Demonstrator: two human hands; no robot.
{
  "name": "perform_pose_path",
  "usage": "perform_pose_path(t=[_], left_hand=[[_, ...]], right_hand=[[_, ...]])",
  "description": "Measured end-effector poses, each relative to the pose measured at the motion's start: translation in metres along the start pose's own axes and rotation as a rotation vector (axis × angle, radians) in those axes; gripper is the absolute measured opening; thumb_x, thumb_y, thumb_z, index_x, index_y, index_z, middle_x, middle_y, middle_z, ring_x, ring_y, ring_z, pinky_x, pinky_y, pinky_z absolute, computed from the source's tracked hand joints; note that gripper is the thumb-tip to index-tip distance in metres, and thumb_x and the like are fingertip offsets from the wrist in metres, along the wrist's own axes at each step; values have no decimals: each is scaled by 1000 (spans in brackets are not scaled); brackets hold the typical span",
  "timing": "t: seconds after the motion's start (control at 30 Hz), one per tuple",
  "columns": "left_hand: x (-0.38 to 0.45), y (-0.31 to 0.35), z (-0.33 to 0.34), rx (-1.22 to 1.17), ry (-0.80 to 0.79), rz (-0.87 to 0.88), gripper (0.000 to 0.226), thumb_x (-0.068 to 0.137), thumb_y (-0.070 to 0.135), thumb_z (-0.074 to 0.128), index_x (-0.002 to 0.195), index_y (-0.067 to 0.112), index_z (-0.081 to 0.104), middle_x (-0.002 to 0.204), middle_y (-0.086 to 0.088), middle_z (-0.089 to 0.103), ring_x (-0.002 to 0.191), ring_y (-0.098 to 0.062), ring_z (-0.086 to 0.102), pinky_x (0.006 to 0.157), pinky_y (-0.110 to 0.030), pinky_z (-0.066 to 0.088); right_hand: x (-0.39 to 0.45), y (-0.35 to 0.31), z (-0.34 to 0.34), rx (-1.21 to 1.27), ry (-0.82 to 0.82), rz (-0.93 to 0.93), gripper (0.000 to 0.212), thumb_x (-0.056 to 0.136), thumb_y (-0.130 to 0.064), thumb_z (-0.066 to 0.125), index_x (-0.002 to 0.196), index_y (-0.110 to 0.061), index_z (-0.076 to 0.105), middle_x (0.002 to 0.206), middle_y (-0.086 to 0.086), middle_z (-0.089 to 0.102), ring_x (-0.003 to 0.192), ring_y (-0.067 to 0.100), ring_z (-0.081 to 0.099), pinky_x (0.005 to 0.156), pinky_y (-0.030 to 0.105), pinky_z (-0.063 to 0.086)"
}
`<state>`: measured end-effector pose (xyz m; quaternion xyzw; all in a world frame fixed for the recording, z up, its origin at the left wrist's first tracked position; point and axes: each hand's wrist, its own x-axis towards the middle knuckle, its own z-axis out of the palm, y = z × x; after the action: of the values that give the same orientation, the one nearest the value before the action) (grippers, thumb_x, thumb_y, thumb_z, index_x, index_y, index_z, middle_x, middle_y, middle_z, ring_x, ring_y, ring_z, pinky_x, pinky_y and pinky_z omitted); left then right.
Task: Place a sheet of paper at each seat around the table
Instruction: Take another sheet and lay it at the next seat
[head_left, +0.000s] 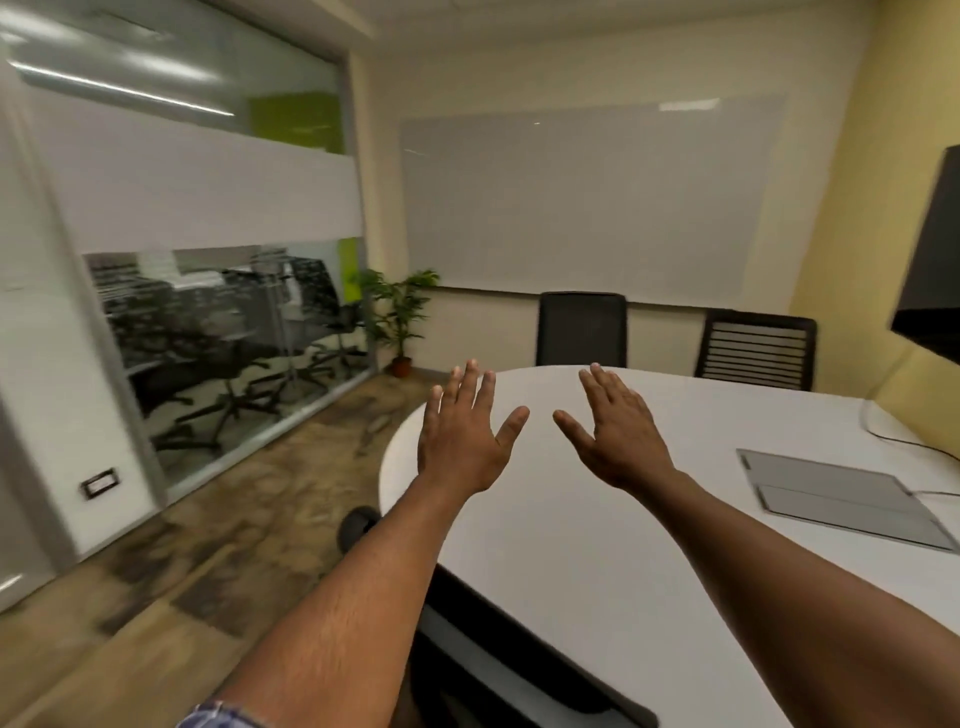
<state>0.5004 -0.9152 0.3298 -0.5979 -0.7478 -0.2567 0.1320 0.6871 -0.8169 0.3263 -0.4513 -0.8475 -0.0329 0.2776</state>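
- Both forearms reach forward over the near edge of the white desk (597, 545); a patterned sleeve (223, 716) shows at the bottom edge of the view.
- Left hand (462, 436): fully spread, palm down, holding nothing, raised above the desk's left rim.
- Right hand (621, 436): likewise flat and splayed, holding nothing, just beside the left hand and apart from it.
- Judgement: the matched, outstretched pose reads as a starting or display gesture, not a grasp; no placing step is under way.
- Sheets of paper: none visible, in either hand or at any seat. The task appears not yet begun.
- A grey flat panel (836, 499) lies on the desk to the right, with a cable beside it; whether it is a folder or a device cannot be told.
- 2 black chairs stand at the far rim, 1 centred (582, 330) and 1 to its right (756, 348), marking seats to be served.
- Beyond: whiteboard (587, 197) and potted plant (400, 317).
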Motion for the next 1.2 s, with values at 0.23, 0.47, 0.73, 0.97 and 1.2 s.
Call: perform_pose_path(t=[0.23, 0.47, 0.73, 0.97, 1.2], left_hand=[[-11, -160, -54, 129, 34, -163, 84, 89, 72, 4, 155, 22, 6, 164, -1, -5, 150, -17, -11, 116, -37, -14], [-7, -303, -92, 183, 57, -199, 85, 88, 73, 3, 155, 21, 7, 165, -2, -3, 151, -19, -8, 121, -42, -7], [15, -426, -97, 209, 69, -216, 95, 81, 76, -6, 156, 20, 9, 165, -2, -1, 151, -19, -5, 121, -41, -4], [68, -504, -58, 203, 24, -215, 91, 84, 75, -2, 155, 20, 10, 165, -3, 1, 151, -20, -5, 120, -42, -4], [151, -578, -4, 219, -7, -176, 94, 83, 76, -4, 154, 19, 17, 164, -4, 5, 151, -22, -3, 121, -44, -2]], right_hand=[[47, -153, 59, 115, -17, -152, 86, 85, -77, 10, 154, -25, 10, 162, -2, 8, 149, 16, 4, 119, 36, 5], [88, -278, 122, 154, -47, -183, 87, 85, -77, 8, 154, -25, 6, 163, -2, 2, 149, 15, -2, 119, 36, 1], [138, -364, 181, 142, -43, -197, 86, 85, -76, 7, 154, -24, 5, 163, -2, 1, 149, 15, -3, 120, 37, 1], [210, -387, 250, 110, -80, -174, 81, 89, -73, 14, 154, -24, 6, 163, 0, 2, 149, 17, -3, 118, 37, 0], [296, -390, 325, 127, -74, -86, 87, 85, -76, 8, 154, -23, 7, 163, 1, 3, 149, 18, -2, 117, 36, -2]])
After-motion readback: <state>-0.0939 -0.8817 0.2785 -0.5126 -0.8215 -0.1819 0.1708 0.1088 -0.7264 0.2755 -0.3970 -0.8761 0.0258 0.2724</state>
